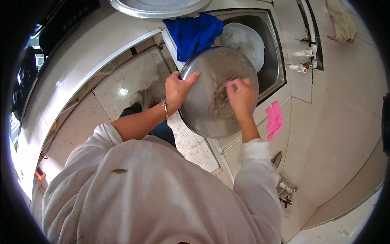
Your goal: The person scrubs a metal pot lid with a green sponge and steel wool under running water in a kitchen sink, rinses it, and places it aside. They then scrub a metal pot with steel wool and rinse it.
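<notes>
A large round metal pan or lid (198, 116) is tilted over the sink's front edge, with its broad face towards me. My left hand (178, 90) grips its left rim, thumb on top. Brownish suds and wet residue (219, 103) cover the middle and right of that face. Against this patch, my right hand (242, 96) is pressed with curled fingers, blurred by motion. A small dark grey thing, apparently a metal scourer (235, 87), shows between its fingers and is mostly hidden. Behind the pan, a white plastic basin (254, 42) with suds sits in the steel sink (272, 73).
A blue cloth (193, 33) hangs over the counter edge, touching the pan. Two taps (301, 61) project from the wall. A pink cloth or glove (274, 119) lies right of the pan. A large metal tray (158, 9) rests on the far counter, and a rack (285, 186) stands near my right elbow.
</notes>
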The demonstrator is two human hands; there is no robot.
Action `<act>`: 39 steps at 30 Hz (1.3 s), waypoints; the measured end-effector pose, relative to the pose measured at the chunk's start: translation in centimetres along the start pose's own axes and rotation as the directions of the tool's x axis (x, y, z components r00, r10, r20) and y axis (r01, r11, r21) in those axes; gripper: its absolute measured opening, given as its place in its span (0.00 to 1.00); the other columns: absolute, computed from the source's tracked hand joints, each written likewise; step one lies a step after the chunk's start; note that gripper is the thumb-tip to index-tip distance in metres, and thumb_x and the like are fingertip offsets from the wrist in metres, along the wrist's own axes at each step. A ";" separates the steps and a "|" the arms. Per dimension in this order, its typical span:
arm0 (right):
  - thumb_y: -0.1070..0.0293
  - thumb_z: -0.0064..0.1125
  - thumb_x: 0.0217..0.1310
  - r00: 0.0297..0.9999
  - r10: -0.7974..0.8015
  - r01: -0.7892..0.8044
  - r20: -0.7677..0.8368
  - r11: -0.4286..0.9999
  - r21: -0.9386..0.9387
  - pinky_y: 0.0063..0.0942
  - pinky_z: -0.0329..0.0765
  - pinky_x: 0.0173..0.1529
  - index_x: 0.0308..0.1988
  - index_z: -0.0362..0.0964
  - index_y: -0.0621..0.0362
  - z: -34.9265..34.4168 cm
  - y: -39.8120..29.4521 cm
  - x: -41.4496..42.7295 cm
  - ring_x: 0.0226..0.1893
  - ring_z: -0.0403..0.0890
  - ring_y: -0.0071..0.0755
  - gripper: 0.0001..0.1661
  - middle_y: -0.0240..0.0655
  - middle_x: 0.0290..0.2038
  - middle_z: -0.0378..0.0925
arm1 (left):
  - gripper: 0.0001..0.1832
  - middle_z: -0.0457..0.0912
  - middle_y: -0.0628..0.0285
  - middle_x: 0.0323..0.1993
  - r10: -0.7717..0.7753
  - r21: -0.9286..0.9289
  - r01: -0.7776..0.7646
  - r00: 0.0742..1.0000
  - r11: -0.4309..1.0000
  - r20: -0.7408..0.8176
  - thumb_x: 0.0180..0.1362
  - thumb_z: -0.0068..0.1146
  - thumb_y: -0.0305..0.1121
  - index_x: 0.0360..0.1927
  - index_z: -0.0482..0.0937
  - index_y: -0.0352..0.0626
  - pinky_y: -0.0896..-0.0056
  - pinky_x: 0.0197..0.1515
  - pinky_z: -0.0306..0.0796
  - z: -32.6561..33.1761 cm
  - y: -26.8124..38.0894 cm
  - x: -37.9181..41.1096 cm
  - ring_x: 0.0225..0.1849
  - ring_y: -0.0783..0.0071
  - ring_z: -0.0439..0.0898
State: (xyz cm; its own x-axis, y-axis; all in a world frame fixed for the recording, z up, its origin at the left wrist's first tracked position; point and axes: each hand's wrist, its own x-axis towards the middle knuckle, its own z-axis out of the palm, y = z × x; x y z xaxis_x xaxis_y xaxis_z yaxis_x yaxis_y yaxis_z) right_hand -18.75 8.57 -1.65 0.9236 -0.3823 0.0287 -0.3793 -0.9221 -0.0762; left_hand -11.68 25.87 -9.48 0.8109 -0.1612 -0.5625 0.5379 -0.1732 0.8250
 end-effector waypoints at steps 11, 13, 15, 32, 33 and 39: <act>0.68 0.61 0.41 0.975 -0.186 0.209 -0.118 0.952 0.225 0.39 0.69 0.30 0.21 0.72 0.49 1.2 -2.4 -3.2 0.30 0.72 0.42 0.04 0.34 0.26 0.67 | 0.31 0.78 0.51 0.21 0.012 0.016 -0.011 0.999 1.000 -0.031 0.39 0.66 0.56 0.25 0.74 0.30 0.67 0.29 0.71 0.1 -1.0 0.5 0.23 0.66 0.79; 0.68 0.62 0.40 0.984 -0.116 0.136 -0.138 0.980 0.142 0.39 0.69 0.29 0.20 0.71 0.49 1.4 0.6 -3.2 0.29 0.72 0.41 0.05 0.33 0.25 0.68 | 0.31 0.78 0.51 0.21 -0.004 -0.034 0.004 1.000 0.999 0.002 0.40 0.65 0.55 0.26 0.74 0.30 0.67 0.28 0.71 0.1 -1.0 0.3 0.23 0.67 0.78; 0.68 0.62 0.39 0.989 -0.007 0.013 -0.150 0.999 0.039 0.39 0.69 0.29 0.20 0.71 0.49 1.2 3.1 -3.4 0.29 0.72 0.41 0.06 0.33 0.25 0.68 | 0.31 0.78 0.51 0.21 0.003 -0.050 -0.002 1.000 0.999 0.023 0.40 0.65 0.55 0.26 0.74 0.30 0.67 0.28 0.71 0.1 -0.6 0.2 0.23 0.67 0.78; 0.70 0.62 0.40 0.997 0.024 -0.020 -0.069 0.998 0.056 0.40 0.67 0.30 0.22 0.70 0.50 0.8 1.3 -4.8 0.30 0.71 0.44 0.06 0.34 0.25 0.66 | 0.31 0.78 0.54 0.21 -0.003 -0.092 -0.003 0.998 0.996 -0.060 0.41 0.65 0.54 0.28 0.75 0.29 0.70 0.27 0.71 0.6 -0.9 -0.4 0.24 0.71 0.78; 0.70 0.62 0.40 0.995 -0.033 0.045 -0.099 0.992 0.116 0.40 0.67 0.31 0.22 0.70 0.50 0.9 0.0 -4.8 0.30 0.71 0.44 0.07 0.34 0.25 0.66 | 0.30 0.78 0.54 0.21 -0.001 -0.090 -0.004 0.999 0.996 -0.053 0.41 0.65 0.54 0.28 0.75 0.29 0.70 0.27 0.71 0.6 -1.1 -0.4 0.24 0.72 0.78; 0.69 0.61 0.40 0.982 -0.146 0.165 -0.120 0.972 0.167 0.40 0.67 0.33 0.23 0.69 0.51 1.6 1.2 -5.4 0.30 0.70 0.43 0.07 0.34 0.26 0.66 | 0.29 0.77 0.56 0.20 -0.021 -0.153 0.014 0.999 0.988 -0.045 0.42 0.65 0.53 0.25 0.74 0.31 0.69 0.26 0.70 0.5 -0.7 -0.5 0.22 0.72 0.76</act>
State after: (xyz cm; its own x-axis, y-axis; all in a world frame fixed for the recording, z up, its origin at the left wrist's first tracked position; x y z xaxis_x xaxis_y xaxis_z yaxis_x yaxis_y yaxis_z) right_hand -24.12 9.62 -3.46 0.9557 -0.2475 0.1591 -0.2067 -0.9497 -0.2353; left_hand -12.60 25.57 -9.83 0.8090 -0.1140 -0.5766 0.5779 -0.0248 0.8157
